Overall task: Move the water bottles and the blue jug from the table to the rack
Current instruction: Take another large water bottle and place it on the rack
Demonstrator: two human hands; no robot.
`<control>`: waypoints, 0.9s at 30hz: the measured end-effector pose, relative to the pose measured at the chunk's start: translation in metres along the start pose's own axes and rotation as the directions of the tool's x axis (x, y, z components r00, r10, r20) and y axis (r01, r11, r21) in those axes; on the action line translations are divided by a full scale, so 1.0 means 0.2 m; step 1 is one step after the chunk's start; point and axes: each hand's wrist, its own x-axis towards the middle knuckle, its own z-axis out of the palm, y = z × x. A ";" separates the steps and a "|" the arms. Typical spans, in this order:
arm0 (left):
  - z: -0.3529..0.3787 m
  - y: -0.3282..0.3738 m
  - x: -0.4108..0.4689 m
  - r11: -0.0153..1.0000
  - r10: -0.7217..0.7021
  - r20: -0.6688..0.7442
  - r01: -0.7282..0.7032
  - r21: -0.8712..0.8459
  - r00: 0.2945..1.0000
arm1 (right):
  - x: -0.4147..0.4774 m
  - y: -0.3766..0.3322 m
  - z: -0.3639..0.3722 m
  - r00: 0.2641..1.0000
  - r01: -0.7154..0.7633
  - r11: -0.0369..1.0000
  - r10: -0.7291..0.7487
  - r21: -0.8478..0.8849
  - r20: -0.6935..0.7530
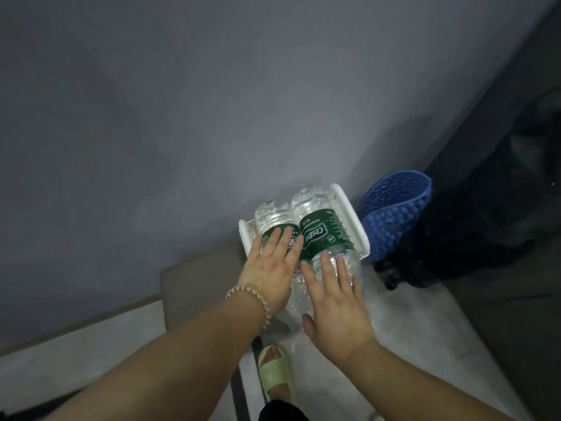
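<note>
Two green-labelled water bottles (315,235) are seen lying side by side on the white rack (349,214) against the wall, each covered by a flat, open-fingered hand, the left hand (270,268) and the right hand (334,302), nothing being clasped.

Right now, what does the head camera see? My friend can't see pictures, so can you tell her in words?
Two open hands, left hand and right hand, press flat on two clear water bottles with green labels, lying side by side on a white rack against a grey wall. A blue basket stands to the right.
</note>
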 end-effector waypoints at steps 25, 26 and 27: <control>-0.63 0.92 -1.93 0.631 -0.760 -0.336 0.755 -0.177 0.557 | -1.41 -0.34 -0.42 0.679 0.667 0.736 -0.664 -0.115 -0.314; -0.63 0.94 -2.06 0.611 -0.772 -0.342 0.774 -0.167 0.536 | -1.50 -0.40 -0.41 0.665 0.682 0.722 -0.679 -0.117 -0.310; -0.62 0.98 -2.24 0.575 -0.794 -0.350 0.801 -0.165 0.498 | -1.63 -0.49 -0.37 0.633 0.712 0.691 -0.707 -0.121 -0.315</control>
